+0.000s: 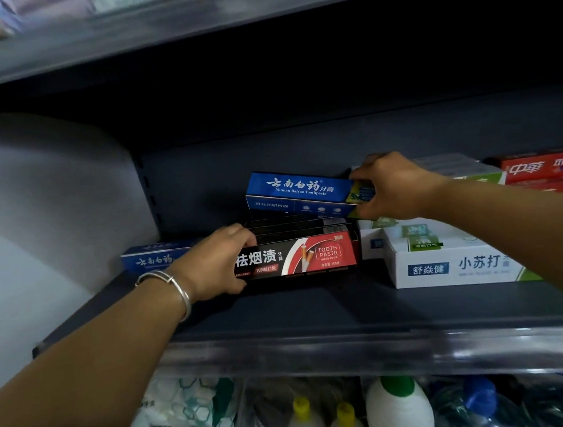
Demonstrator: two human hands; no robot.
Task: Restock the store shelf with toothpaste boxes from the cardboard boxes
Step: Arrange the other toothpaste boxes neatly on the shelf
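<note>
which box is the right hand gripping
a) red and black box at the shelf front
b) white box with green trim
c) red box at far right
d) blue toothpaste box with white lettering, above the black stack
d: the right hand grips the right end of the blue toothpaste box with white lettering, above the black stack.

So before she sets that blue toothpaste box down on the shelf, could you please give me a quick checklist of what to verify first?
1. Right hand grips the blue box at its right end: ok.
2. Blue box level: not ok, it tilts, left end higher, above the black boxes.
3. Left hand holds the left end of the front black box, steadying the row: ok.
4. Free shelf space in front of the row: ok.
5. Room behind the black row: cannot tell, too dark.
6. Second blue box lies flat on the left, out of the way: ok.
</note>
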